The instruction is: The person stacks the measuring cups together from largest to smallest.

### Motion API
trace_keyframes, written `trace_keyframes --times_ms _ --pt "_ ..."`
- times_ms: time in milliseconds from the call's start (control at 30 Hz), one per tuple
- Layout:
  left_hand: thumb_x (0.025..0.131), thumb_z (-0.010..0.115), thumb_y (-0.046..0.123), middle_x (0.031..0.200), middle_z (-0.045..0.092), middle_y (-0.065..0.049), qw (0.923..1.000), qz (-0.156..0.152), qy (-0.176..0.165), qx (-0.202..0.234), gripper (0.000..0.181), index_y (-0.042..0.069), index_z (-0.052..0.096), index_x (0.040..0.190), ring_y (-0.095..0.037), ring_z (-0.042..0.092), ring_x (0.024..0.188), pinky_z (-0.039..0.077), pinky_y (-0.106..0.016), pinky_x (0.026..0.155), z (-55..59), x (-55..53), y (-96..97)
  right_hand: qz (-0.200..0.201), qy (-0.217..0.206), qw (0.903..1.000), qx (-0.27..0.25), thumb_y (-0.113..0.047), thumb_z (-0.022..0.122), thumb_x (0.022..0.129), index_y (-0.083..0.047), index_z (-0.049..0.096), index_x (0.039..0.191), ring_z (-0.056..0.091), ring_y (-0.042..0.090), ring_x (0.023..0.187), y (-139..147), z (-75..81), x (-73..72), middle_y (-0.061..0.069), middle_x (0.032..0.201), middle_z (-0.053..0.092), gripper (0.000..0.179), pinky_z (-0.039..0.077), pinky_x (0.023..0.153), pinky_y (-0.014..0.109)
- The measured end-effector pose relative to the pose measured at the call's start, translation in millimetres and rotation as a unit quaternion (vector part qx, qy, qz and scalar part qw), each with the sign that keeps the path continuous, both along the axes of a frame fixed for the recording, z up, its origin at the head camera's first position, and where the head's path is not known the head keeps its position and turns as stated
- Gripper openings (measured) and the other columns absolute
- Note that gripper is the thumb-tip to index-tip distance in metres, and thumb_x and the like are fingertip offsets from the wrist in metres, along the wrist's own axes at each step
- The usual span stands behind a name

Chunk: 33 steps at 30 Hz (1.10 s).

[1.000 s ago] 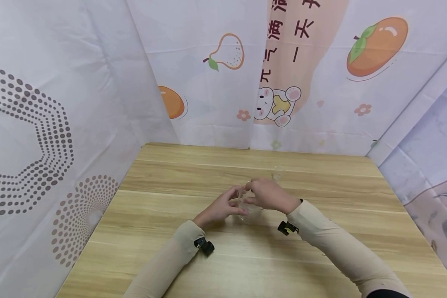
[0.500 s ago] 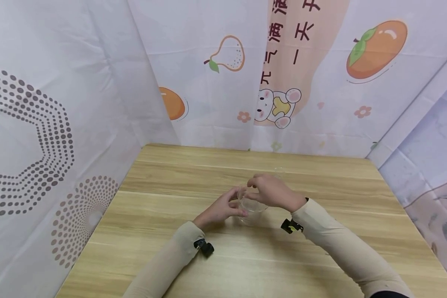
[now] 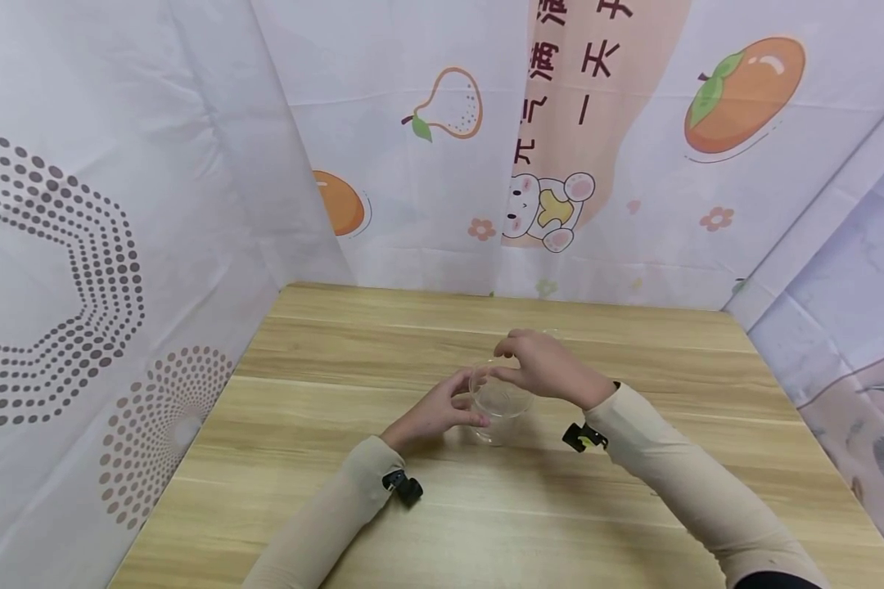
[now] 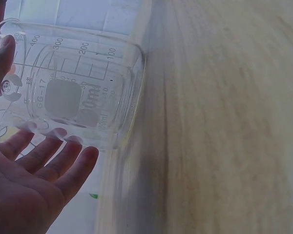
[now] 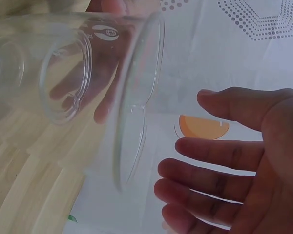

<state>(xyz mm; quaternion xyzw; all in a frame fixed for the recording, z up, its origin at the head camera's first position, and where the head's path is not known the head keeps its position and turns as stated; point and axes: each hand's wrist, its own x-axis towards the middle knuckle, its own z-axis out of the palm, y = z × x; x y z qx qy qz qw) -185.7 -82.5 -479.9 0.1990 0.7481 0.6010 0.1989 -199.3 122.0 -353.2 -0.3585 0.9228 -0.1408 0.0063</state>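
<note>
A clear glass beaker (image 3: 502,429) stands upright on the table, with printed volume marks facing the left wrist view. My left hand (image 3: 435,415) holds it from the left side, fingertips and thumb against the glass wall. Inside sits a smaller glass beaker (image 5: 89,68), its rim below the large rim in the right wrist view. Just above and to the right of the large rim is my right hand (image 3: 551,370). Its fingers are spread and relaxed, with nothing in them, and the right wrist view shows them apart from the glass.
Another small clear glass piece (image 3: 552,333) stands farther back, mostly hidden behind the right hand. The wooden table (image 3: 354,343) ends at printed white curtains (image 3: 427,204) behind and at both sides.
My right hand has risen out of the large beaker's mouth and moved back and to the right, its fingers loosening. The smaller beaker is left inside. My left hand keeps its place.
</note>
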Motion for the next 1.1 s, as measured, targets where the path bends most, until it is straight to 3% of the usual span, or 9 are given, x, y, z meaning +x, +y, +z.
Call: trace_keyframes --times_ms 133,333,733,1100 --pt "0.082 0.079 0.025 0.153 0.04 -0.005 1.0 0.0 0.002 -0.002 0.075 0.025 0.039 0.146 -0.026 0.04 0.14 0.041 -0.046 0.113 -0.4 -0.6 -0.1 -0.002 -0.004 1.0 -0.001 -0.029 0.069 0.09 -0.002 0.072 0.104 0.066 0.021 0.084 1 1.7 -2.7 0.011 0.097 0.07 0.031 0.057 0.074 0.036" --pt "0.083 0.078 0.025 0.153 0.039 -0.009 1.0 -0.003 0.008 -0.003 0.08 0.018 0.034 0.15 -0.028 0.038 0.142 0.039 -0.048 0.114 -0.2 -1.0 -0.3 -0.01 0.002 0.9999 -0.007 -0.029 0.07 0.09 -0.001 0.072 0.102 0.066 0.023 0.086 5 2.8 -8.0 0.011 0.095 0.07 0.03 0.057 0.077 0.039" --pt "0.084 0.078 0.019 0.152 0.042 -0.008 1.0 0.002 0.005 -0.002 0.08 0.016 0.034 0.151 -0.028 0.041 0.138 0.041 -0.049 0.112 -2.2 -0.7 0.5 -0.023 0.003 0.9996 -0.013 -0.027 0.069 0.09 -0.001 0.073 0.101 0.066 0.024 0.085 11 7.0 -17.3 0.01 0.093 0.07 0.029 0.056 0.076 0.04" --pt "0.083 0.078 0.02 0.154 0.04 -0.009 1.0 0.0 0.009 -0.001 0.08 0.013 0.034 0.15 -0.028 0.038 0.142 0.04 -0.048 0.114 -2.4 -1.4 0.4 -0.053 -0.016 0.9984 -0.016 -0.029 0.068 0.091 0.0 0.069 0.109 0.065 0.027 0.095 17 6.4 -27.4 0.014 0.102 0.07 0.034 0.056 0.082 0.044"
